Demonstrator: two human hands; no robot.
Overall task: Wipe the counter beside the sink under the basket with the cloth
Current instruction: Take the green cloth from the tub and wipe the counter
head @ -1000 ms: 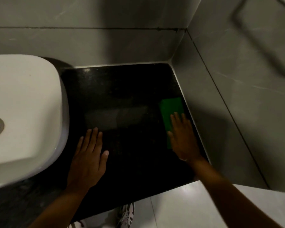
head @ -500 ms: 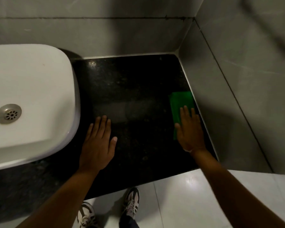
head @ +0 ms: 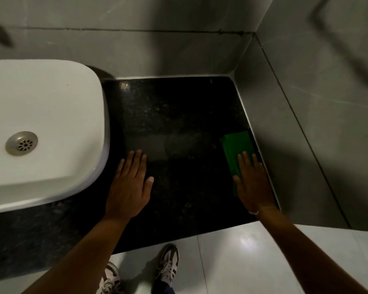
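A folded green cloth (head: 236, 148) lies flat on the black speckled counter (head: 179, 124), close to the right wall. My right hand (head: 253, 183) presses flat on the cloth's near half, fingers spread and pointing away from me. My left hand (head: 130, 185) rests palm down on the bare counter beside the white sink (head: 51, 124), holding nothing. No basket is in view.
The sink basin has a metal drain (head: 21, 143) and takes up the left. Grey tiled walls (head: 306, 124) close the counter at the back and right. Below the counter's front edge is a pale tiled floor (head: 242, 251) with two shoes (head: 168, 264).
The view has tilted down and left, showing more sink and floor. My right hand and the cloth stay by the right wall; my left hand stays flat beside the sink.
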